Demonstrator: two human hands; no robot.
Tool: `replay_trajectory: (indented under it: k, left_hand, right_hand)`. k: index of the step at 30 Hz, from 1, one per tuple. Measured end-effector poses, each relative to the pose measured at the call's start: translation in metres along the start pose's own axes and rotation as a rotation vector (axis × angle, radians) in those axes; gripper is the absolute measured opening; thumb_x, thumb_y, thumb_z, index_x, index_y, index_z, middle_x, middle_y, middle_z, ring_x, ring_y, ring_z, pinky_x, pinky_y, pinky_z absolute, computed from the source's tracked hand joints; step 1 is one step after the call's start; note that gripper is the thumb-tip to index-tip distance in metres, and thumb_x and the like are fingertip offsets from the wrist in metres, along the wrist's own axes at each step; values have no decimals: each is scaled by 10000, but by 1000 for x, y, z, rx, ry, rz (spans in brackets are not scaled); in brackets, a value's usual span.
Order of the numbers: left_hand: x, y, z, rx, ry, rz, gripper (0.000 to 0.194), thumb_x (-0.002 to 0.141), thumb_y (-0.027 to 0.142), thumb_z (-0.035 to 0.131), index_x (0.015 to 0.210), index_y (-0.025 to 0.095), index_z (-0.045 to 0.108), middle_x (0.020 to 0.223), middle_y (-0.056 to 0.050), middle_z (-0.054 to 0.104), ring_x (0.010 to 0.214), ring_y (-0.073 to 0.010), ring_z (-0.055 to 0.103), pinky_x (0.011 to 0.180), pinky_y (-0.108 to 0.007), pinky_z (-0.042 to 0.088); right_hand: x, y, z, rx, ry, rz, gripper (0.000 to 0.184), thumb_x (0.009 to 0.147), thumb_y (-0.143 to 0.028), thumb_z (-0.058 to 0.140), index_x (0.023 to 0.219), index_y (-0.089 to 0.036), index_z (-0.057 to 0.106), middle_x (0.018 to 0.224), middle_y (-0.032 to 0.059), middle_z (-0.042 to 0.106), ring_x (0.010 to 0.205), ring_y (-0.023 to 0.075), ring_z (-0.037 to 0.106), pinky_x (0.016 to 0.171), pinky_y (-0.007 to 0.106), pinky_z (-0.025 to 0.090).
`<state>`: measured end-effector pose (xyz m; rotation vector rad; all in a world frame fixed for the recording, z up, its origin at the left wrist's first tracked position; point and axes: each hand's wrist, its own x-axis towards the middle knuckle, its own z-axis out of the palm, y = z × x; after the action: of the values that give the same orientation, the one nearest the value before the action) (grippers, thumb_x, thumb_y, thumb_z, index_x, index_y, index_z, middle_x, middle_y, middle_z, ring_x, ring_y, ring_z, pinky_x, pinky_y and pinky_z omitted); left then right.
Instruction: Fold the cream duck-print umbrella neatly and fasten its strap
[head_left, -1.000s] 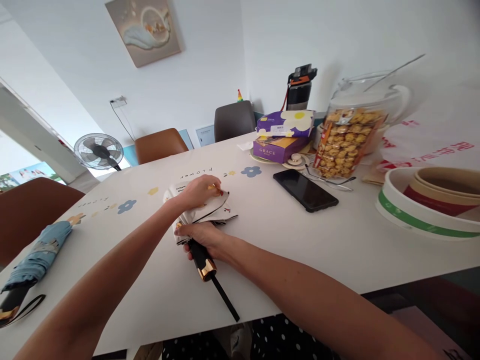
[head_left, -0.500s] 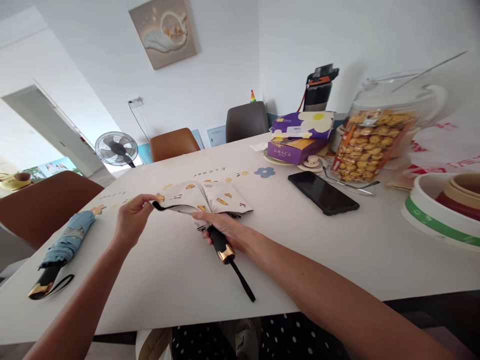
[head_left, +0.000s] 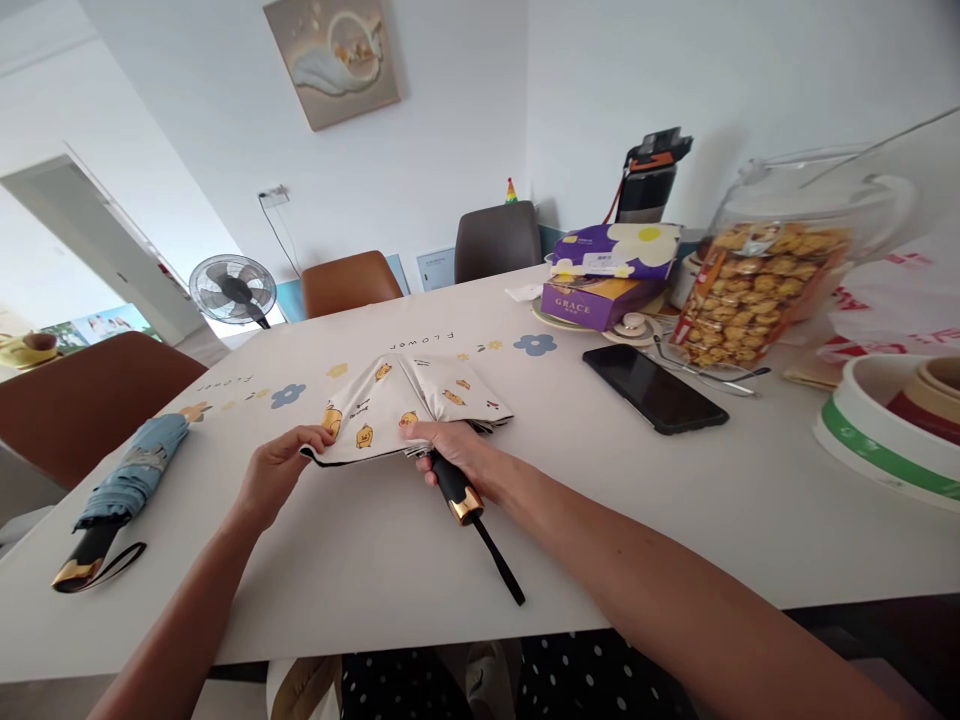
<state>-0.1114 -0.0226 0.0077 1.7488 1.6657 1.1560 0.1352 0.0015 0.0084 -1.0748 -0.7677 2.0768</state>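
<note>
A white folding umbrella (head_left: pixel 390 400) with small yellow cartoon figures lies partly spread over the table in front of me. Its black handle with a gold end and a black wrist strap points toward me. My right hand (head_left: pixel 457 450) is closed round the top of the handle, with the thumb pressed on the fabric. My left hand (head_left: pixel 281 470) pinches the left corner of the canopy, whose black underside shows along the edge. To the left lies a blue folded umbrella (head_left: pixel 135 475) with a black and gold handle, apart from both hands.
On the right are a black phone (head_left: pixel 654 388), eyeglasses (head_left: pixel 709 370), a snack bag (head_left: pixel 757 290), a clear pitcher (head_left: pixel 795 190) and tape rolls (head_left: pixel 885 430). Behind the phone sit a purple box (head_left: pixel 592 302), a tissue pack (head_left: pixel 615 250) and a bottle (head_left: pixel 646 185). Chairs surround the white table (head_left: pixel 360 570).
My left hand has drawn the canopy corner out and down, so a wider printed panel now lies flat. The right hand keeps its hold. The view has shifted slightly.
</note>
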Motion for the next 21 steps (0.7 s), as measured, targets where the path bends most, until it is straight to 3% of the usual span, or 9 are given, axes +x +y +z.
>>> replay_trajectory:
  k: [3, 7, 10, 12, 14, 18, 21]
  left_hand:
    - [3, 3, 2, 87, -25, -60, 177, 614, 134, 426, 625, 208, 587, 929, -26, 669, 1032, -227, 561, 911, -348, 400]
    - [10, 22, 12, 129, 199, -70, 227, 707, 203, 428, 721, 214, 654, 944, -20, 682, 1012, -223, 576, 893, -358, 423]
    - [16, 44, 32, 109, 186, 9, 264, 769, 282, 456, 915, 235, 672, 1047, -9, 661, 1074, -216, 548, 932, -343, 405]
    - [22, 56, 50, 94, 72, 72, 362, 817, 327, 429, 1127, 247, 597, 1232, -15, 567, 1192, -209, 459, 1001, -343, 344]
    - [31, 63, 70, 108, 12, 67, 463, 829, 368, 433, 1266, 223, 484, 1407, -38, 375, 1309, -216, 300, 1063, -353, 255]
    - [47, 61, 100, 97, 114, -49, 615, 842, 397, 407, 1394, 167, 260, 1504, -55, 103, 1377, -183, 38, 1113, -340, 85]
    - [48, 56, 109, 5, 184, -181, 603, 865, 413, 334, 1405, 183, 191, 1509, -50, 77, 1377, -172, 36, 1111, -328, 84]
  right_hand:
    - [0, 0, 1, -40, 10, -19, 245, 561, -190, 726, 698, -138, 530, 580, -18, 465, 433, 70, 423, 301, 180, 365]
    - [-4, -2, 5, -114, 70, -38, 206, 569, -159, 682, 637, -156, 488, 534, -32, 441, 406, 74, 405, 277, 194, 359]
    - [-5, 0, 9, -175, 102, -61, 199, 571, -158, 666, 638, -162, 479, 501, -37, 434, 391, 85, 406, 267, 209, 361]
    - [-5, 3, 11, -215, 109, -63, 183, 585, -180, 657, 654, -159, 489, 471, -40, 425, 384, 92, 410, 266, 210, 361]
    - [-6, 6, 13, -250, 100, -63, 164, 598, -189, 642, 680, -154, 504, 452, -43, 421, 376, 93, 411, 269, 203, 361]
    - [-8, 10, 15, -284, 55, -68, 137, 593, -165, 598, 701, -157, 512, 458, -44, 434, 377, 85, 406, 274, 191, 371]
    - [-9, 10, 16, -286, 62, -57, 115, 599, -177, 581, 689, -156, 512, 466, -37, 445, 384, 87, 415, 274, 191, 381]
